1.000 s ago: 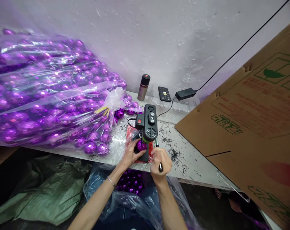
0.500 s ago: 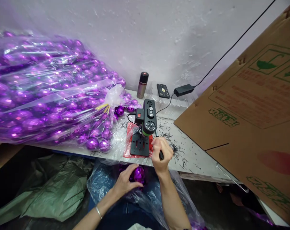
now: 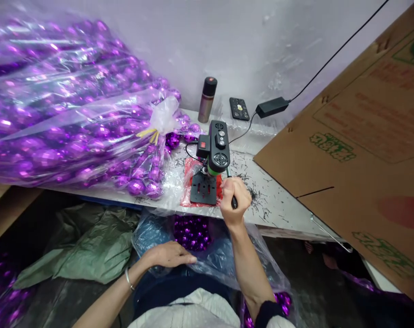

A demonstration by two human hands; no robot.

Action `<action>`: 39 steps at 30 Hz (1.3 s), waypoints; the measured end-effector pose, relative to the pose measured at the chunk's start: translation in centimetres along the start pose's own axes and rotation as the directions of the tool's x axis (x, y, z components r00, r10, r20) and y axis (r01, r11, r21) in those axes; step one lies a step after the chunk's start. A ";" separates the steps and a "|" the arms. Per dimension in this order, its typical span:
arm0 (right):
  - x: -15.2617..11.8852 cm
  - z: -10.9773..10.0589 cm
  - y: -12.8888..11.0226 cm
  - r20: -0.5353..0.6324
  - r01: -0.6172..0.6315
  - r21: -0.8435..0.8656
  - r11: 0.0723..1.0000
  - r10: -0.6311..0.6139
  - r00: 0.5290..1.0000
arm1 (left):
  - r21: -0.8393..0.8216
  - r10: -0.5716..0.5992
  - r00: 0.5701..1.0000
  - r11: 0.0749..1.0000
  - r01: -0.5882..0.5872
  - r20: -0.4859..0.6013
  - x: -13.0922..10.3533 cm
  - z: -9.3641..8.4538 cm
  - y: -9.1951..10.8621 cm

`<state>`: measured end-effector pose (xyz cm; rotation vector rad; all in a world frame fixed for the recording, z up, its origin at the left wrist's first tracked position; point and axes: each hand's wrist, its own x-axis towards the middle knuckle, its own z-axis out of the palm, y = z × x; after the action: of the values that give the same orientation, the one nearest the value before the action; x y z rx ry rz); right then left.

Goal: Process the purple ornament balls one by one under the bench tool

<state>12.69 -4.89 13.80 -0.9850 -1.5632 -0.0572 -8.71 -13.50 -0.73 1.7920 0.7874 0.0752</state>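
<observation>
My right hand point(image 3: 236, 196) is closed round the black lever handle point(image 3: 234, 202) at the right of a small black bench press point(image 3: 219, 146). The press has a red switch, and its slotted base plate point(image 3: 203, 193) shows nothing lying on it. Over my lap, my left hand point(image 3: 171, 253) is open with no ball in it, near the rim of a clear plastic bag point(image 3: 224, 262). Just beyond that hand, many shiny purple balls point(image 3: 192, 233) fill the bag. Part of the left fingers cannot be seen clearly.
A large tied clear bag of purple balls point(image 3: 90, 123) covers the left side of the table. Behind the press are a bottle point(image 3: 207, 100), a phone point(image 3: 239, 108) and a power adapter point(image 3: 271, 107). A cardboard box point(image 3: 350, 173) stands at right. Black scraps point(image 3: 261, 196) litter the tabletop.
The purple ball that my left hand held has left it, and that hand has drawn back toward my body. My right hand stays on the lever handle. The camera view has tilted down.
</observation>
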 end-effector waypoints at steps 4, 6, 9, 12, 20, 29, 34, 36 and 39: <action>-0.1 -0.1 0.0 0.018 -0.002 0.008 1.000 0.002 1.000 | 0.137 0.041 0.975 0.991 -0.011 -0.218 0.9 -8.4 2.6; -0.1 -0.1 0.0 0.011 -0.013 0.014 1.000 0.013 1.000 | 0.123 0.018 0.886 0.991 0.044 -0.463 2.2 -13.1 3.5; -0.3 0.0 -0.1 0.000 -0.027 0.024 0.999 0.027 1.000 | 0.167 0.027 0.612 0.971 0.173 -0.790 5.8 -19.4 4.3; -0.3 0.0 -0.2 -0.003 -0.030 0.028 0.999 0.030 1.000 | 0.196 0.034 0.435 0.922 0.333 -0.900 10.1 -23.8 4.7; -0.3 -0.2 -0.2 0.027 0.010 -0.010 1.000 -0.010 1.000 | 0.166 -0.183 0.450 0.759 0.630 -0.874 15.1 -28.5 5.7; -0.3 0.0 0.0 0.024 0.008 0.007 1.000 -0.008 1.000 | 0.225 -0.058 0.537 0.866 0.447 -0.842 11.9 -25.9 6.0; -0.1 0.1 0.1 0.014 0.007 0.015 1.000 -0.007 1.000 | -0.160 -0.112 0.359 0.981 -0.109 -0.927 6.3 -23.3 5.8; -0.1 0.2 0.1 0.006 0.004 0.020 1.000 -0.004 1.000 | -0.355 -0.199 0.395 0.856 -0.376 -0.897 4.3 -21.4 5.6; -0.1 0.3 0.2 -0.011 -0.013 0.031 0.999 0.014 1.000 | -0.553 -0.299 0.490 0.637 -0.537 -0.819 2.9 -18.2 5.4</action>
<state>12.57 -4.65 13.51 -0.9690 -1.5428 -0.0286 -11.57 2.26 9.88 0.8218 1.0725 1.3772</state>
